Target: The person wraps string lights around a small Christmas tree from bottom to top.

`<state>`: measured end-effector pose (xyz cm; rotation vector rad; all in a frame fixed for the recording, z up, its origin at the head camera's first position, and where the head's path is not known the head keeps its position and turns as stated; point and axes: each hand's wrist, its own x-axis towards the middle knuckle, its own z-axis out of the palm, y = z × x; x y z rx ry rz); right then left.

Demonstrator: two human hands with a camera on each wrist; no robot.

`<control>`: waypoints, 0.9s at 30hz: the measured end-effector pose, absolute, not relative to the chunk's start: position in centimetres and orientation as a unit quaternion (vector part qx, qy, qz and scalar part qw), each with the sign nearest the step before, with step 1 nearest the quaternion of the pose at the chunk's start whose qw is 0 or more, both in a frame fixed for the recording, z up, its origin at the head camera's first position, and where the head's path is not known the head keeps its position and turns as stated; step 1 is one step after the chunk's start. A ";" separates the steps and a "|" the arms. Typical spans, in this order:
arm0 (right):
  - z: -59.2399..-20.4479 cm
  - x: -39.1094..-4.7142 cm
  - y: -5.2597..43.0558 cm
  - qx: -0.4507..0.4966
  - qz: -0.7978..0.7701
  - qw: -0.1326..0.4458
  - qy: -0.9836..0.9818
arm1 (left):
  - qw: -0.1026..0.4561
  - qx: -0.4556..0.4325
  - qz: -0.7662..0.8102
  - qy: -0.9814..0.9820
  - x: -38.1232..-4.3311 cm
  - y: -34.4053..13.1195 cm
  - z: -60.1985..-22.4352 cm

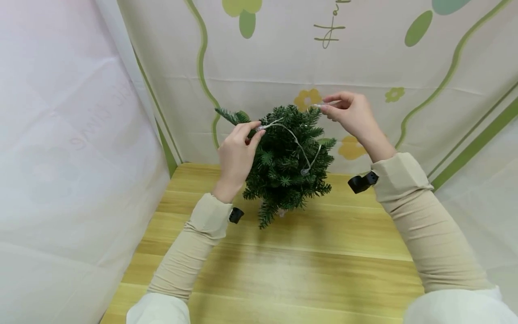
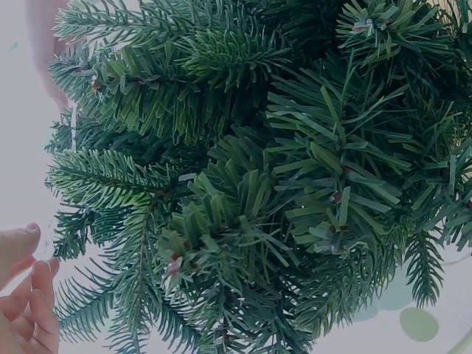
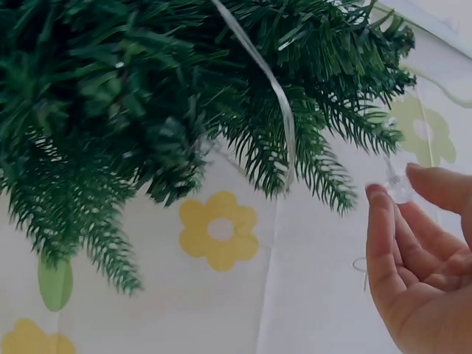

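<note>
A small green artificial Christmas tree stands on the table between my hands. At the tree's upper left, my left hand pinches a clear piece of a string light between thumb and fingers. Its thin transparent wire loops over the front branches, with a clear bulb hanging at the lower right. My right hand, beyond the upper right branches, pinches another clear part of the string. In the right wrist view that clear bulb sits between thumb and fingertips. The left wrist view shows my left hand beside the needles.
The wood-grain table extends in front of the tree. Behind it hangs a pale cloth backdrop with flowers and green vines, and another pale cloth wall borders the left. A black wrist camera is at the right cuff.
</note>
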<state>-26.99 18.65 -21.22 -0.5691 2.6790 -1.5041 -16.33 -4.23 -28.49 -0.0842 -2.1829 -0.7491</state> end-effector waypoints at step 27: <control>-23.2 -26.1 19.6 -0.188 -0.451 0.137 0.862 | 0.384 -0.025 -0.290 -0.876 -16.3 -4.2 -29.2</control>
